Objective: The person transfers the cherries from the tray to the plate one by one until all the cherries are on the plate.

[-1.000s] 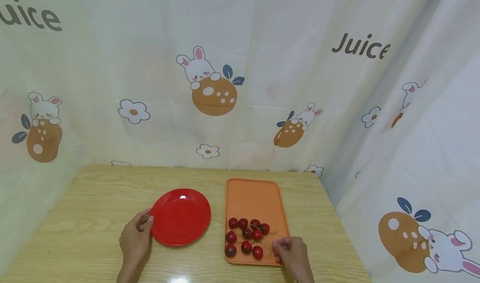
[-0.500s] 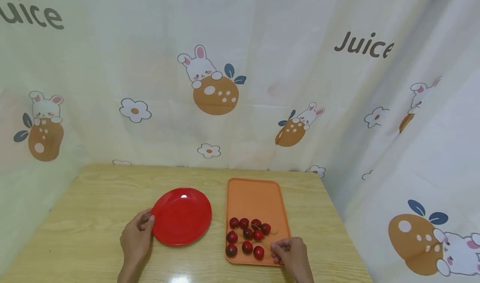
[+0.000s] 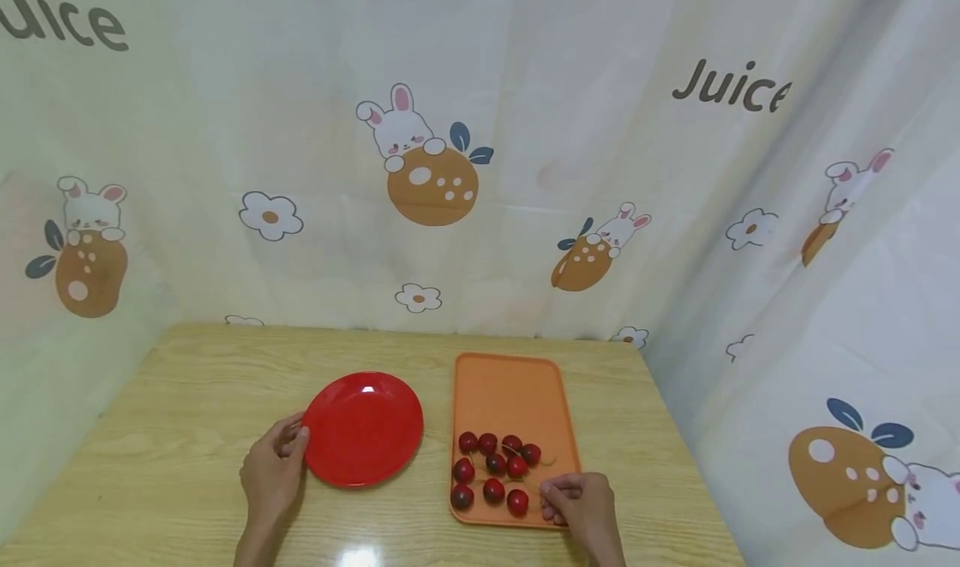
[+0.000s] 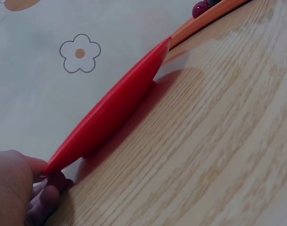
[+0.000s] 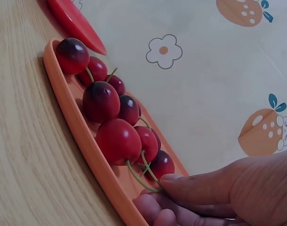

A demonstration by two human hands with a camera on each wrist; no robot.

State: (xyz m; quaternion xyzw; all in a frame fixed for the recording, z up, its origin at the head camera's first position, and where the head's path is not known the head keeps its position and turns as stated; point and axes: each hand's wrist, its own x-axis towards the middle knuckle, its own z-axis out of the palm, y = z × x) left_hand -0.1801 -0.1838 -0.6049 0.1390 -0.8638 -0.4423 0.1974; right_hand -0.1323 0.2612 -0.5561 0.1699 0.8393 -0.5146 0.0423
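Note:
A round red plate point(image 3: 363, 429) lies on the table, and my left hand point(image 3: 273, 471) pinches its left rim. In the left wrist view the thumb is over the plate's edge with curled fingers beneath. Several dark red cherries point(image 3: 493, 490) sit in rows in the near part of an orange tray point(image 3: 506, 392). At the tray's near right corner, my right hand point(image 3: 583, 504) is beside the cherries. The right wrist view shows its thumb and fingers pinching green cherry stems point(image 5: 142, 178). The cherry point(image 5: 119, 141) on one of these stems rests in the tray.
The plate and tray stand side by side on a light wood table point(image 3: 195, 400), with a narrow gap between them. A pale curtain point(image 3: 322, 150) printed with rabbits, fruit and flowers hangs behind the table and along both sides.
My right hand has shifted slightly left, its fingertips nearer the closest cherries. The left hand keeps its hold on the plate. The head view has tilted a little.

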